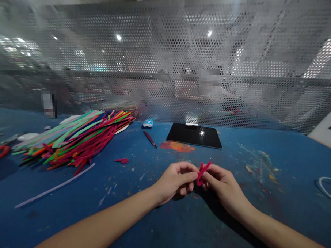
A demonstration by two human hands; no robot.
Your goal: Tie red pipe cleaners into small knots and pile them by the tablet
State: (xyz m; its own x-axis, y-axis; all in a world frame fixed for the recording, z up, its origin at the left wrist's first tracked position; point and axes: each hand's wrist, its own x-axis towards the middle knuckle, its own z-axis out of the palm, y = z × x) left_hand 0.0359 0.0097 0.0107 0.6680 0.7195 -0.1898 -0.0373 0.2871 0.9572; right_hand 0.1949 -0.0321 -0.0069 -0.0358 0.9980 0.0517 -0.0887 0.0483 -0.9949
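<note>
Between my two hands is a short magenta pipe cleaner (201,173), bent into a small loop with its ends crossing at the top. My left hand (181,178) pinches its left side between thumb and fingers. From the other side, my right hand (221,180) grips it with thumb and forefinger. Both hands are just above the blue table, close together. A second small looped magenta pipe cleaner (123,160) lies on the table to the left of my hands.
A big heap of coloured pipe cleaners (81,137) covers the left side, with one lilac pipe cleaner (55,185) before it. Beyond my hands lie a utility knife (150,139), a blue-white packet (148,123) and a black tablet (195,135). Orange-handled scissors (0,152) are far left; a white cable (321,184) lies right.
</note>
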